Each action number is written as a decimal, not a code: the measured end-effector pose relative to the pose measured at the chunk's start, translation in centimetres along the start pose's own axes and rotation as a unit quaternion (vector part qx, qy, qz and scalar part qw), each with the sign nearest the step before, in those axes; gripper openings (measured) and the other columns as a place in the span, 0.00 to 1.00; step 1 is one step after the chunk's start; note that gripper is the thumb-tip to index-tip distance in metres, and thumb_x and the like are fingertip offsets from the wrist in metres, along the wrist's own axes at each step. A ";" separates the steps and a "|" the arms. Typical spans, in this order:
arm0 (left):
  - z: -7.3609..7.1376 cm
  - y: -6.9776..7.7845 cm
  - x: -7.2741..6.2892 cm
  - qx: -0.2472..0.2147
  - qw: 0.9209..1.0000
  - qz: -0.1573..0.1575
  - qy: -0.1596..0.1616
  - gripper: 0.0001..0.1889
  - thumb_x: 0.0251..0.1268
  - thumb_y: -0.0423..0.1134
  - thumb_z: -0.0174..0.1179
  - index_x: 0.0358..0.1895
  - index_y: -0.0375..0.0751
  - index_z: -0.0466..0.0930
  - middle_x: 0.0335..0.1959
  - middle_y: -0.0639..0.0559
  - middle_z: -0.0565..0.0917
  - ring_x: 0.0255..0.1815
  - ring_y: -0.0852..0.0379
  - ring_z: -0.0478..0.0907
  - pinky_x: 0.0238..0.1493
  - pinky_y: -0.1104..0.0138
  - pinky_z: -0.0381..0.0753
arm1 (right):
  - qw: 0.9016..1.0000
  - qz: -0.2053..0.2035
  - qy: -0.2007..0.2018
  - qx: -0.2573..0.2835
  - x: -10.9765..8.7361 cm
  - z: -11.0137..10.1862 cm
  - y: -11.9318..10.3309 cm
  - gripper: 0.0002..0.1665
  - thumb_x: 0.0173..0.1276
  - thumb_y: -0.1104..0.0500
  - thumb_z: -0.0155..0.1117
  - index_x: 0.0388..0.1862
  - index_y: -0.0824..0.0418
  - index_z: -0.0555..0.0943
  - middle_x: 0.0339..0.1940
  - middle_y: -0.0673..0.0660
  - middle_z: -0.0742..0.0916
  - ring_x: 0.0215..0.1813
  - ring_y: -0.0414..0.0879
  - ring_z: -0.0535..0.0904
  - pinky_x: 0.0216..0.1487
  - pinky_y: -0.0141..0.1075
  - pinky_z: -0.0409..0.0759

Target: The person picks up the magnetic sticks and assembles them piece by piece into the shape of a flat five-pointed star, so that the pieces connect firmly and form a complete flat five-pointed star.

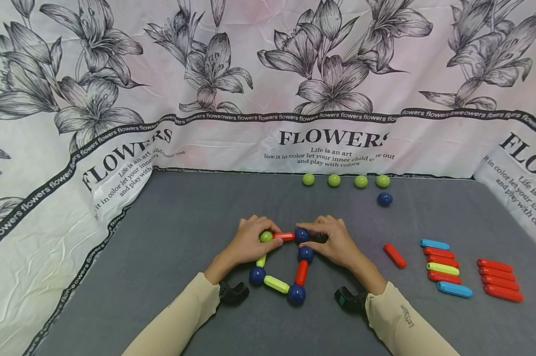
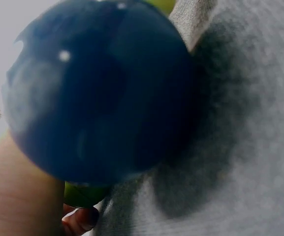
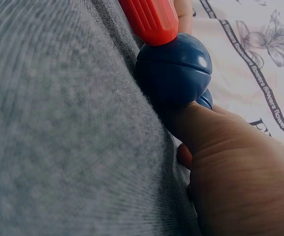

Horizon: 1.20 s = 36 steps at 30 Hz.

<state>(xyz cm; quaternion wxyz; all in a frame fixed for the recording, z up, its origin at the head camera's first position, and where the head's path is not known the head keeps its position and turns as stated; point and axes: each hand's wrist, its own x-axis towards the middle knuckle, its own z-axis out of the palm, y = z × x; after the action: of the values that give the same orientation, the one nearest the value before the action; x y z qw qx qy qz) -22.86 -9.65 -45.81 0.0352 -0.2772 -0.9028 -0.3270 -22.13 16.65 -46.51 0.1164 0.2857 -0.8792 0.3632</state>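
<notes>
In the head view my left hand (image 1: pixel 251 240) grips a green ball (image 1: pixel 265 237), its thumb against a red rod (image 1: pixel 286 236). My right hand (image 1: pixel 335 243) pinches the blue ball (image 1: pixel 301 235) at that rod's other end between thumb and forefinger. Just nearer lies another blue ball (image 1: pixel 305 254), from which a red rod (image 1: pixel 301 273) runs to the near blue ball (image 1: pixel 296 295). A yellow-green rod (image 1: pixel 277 285) links that to a left blue ball (image 1: pixel 257 276), which a yellow-green rod (image 1: pixel 261 261) joins to the green ball. A blue ball (image 2: pixel 102 93) fills much of the left wrist view.
A loose red rod (image 1: pixel 394 255) lies right of my right hand. Farther right are a mixed row of rods (image 1: pixel 443 267) and a stack of red rods (image 1: pixel 499 280). Several green balls (image 1: pixel 334 180) line the back edge, with one blue ball (image 1: pixel 384 199) before them.
</notes>
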 end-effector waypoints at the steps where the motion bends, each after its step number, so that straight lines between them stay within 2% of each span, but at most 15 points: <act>1: 0.0 0.0 0.0 0.000 1.000 0.001 0.000 0.07 0.65 0.50 0.68 0.41 0.54 0.86 0.42 0.58 0.87 0.37 0.60 0.69 0.43 0.63 0.55 | 1.000 0.001 -0.001 0.001 0.0 0.0 0.0 0.28 0.53 0.55 0.83 0.55 0.49 0.89 0.29 0.49 0.81 0.36 0.43 0.71 0.41 0.37 0.52; 15: 0.1 0.2 0.2 -0.008 1.000 -0.008 -0.004 0.08 0.65 0.49 0.68 0.42 0.54 0.86 0.42 0.58 0.86 0.37 0.61 0.68 0.44 0.63 0.55 | 1.000 0.006 0.009 -0.011 -0.1 0.0 0.0 0.30 0.53 0.55 0.83 0.58 0.53 0.86 0.31 0.48 0.83 0.34 0.42 0.72 0.42 0.38 0.56; 21: 0.1 0.1 0.3 -0.019 1.000 -0.021 0.000 0.09 0.66 0.50 0.67 0.43 0.53 0.86 0.43 0.57 0.86 0.38 0.60 0.67 0.44 0.63 0.55 | 1.000 0.021 0.012 -0.005 -0.2 -0.1 0.1 0.25 0.59 0.58 0.79 0.57 0.53 0.86 0.31 0.46 0.83 0.35 0.40 0.72 0.43 0.39 0.58; 24: 0.1 0.1 0.3 -0.011 0.999 -0.035 0.008 0.09 0.66 0.50 0.67 0.44 0.53 0.86 0.43 0.57 0.86 0.38 0.60 0.66 0.44 0.62 0.55 | 0.999 0.028 0.015 -0.006 -0.2 -0.1 0.2 0.22 0.62 0.58 0.76 0.57 0.52 0.86 0.30 0.45 0.83 0.34 0.39 0.73 0.44 0.38 0.60; 28: 0.0 0.1 0.3 0.004 0.998 -0.060 0.033 0.10 0.66 0.50 0.67 0.45 0.52 0.87 0.44 0.56 0.86 0.38 0.58 0.66 0.44 0.60 0.56 | 0.999 0.031 0.020 0.007 -0.2 -0.2 0.3 0.20 0.64 0.60 0.75 0.55 0.54 0.87 0.31 0.46 0.84 0.32 0.38 0.73 0.43 0.37 0.65; 32: 0.0 0.0 0.1 0.009 0.994 -0.088 0.057 0.10 0.65 0.49 0.67 0.44 0.51 0.87 0.43 0.55 0.87 0.38 0.56 0.67 0.45 0.59 0.56 | 0.999 0.030 0.018 0.021 0.0 -0.3 0.3 0.17 0.65 0.61 0.73 0.53 0.57 0.87 0.31 0.47 0.86 0.31 0.37 0.74 0.40 0.35 0.70; 36: 0.0 -0.1 0.0 0.009 0.993 -0.097 0.068 0.09 0.65 0.48 0.67 0.43 0.51 0.87 0.41 0.55 0.86 0.38 0.55 0.68 0.45 0.57 0.56 | 0.998 0.052 0.011 0.044 0.2 -0.5 0.2 0.15 0.70 0.62 0.68 0.54 0.58 0.87 0.38 0.52 0.88 0.34 0.37 0.76 0.41 0.34 0.73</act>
<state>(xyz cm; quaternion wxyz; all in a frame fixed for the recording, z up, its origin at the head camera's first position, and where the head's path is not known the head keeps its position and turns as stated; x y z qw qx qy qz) -22.93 -9.66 -45.82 0.0668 -0.1651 -0.9239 -0.3386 -22.40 17.01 -46.15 0.0945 0.2408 -0.8748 0.4098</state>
